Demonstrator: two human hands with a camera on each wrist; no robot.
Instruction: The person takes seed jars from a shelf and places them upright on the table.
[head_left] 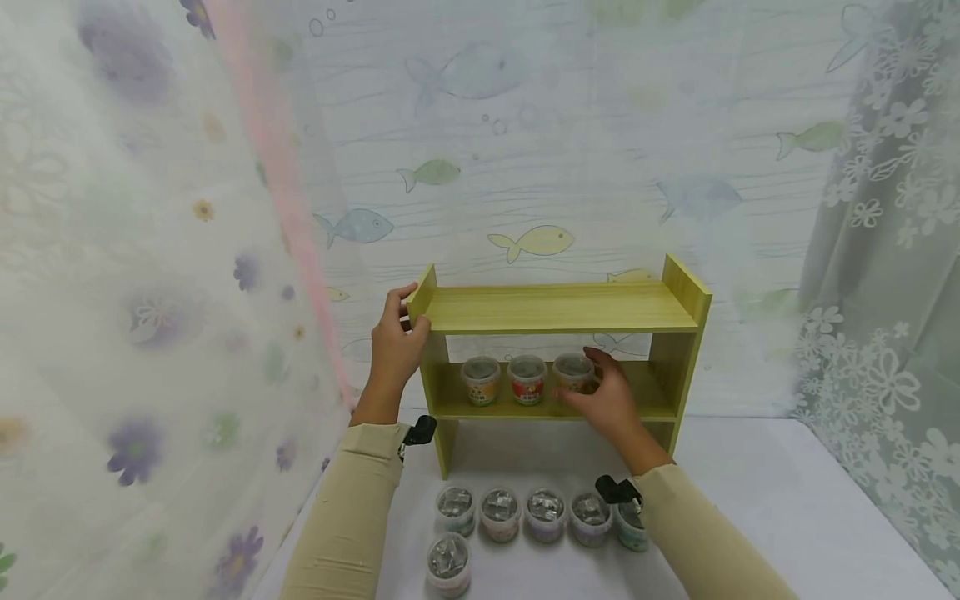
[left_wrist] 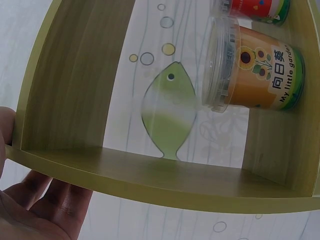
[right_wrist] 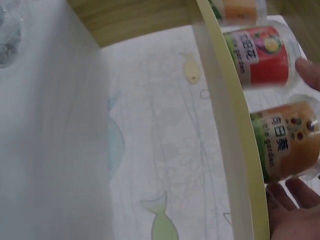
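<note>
A small yellow-green wooden shelf stands on the white table. My left hand grips the upper part of its left side panel, thumb in front and fingers behind the edge. Three clear-lidded plastic tubs line its lower board: an orange-labelled tub at left, a red-labelled tub in the middle and another orange-labelled tub at right. My right hand holds that right tub between thumb and fingers. Sunflowers decorate its label in the right wrist view, where its base is right at the board's front edge.
Several similar tubs stand in a row on the table before the shelf, the rightmost partly hidden by my right wrist camera. One more tub is nearer me. Behind the shelf hangs a fish-patterned curtain; flowered curtains flank both sides.
</note>
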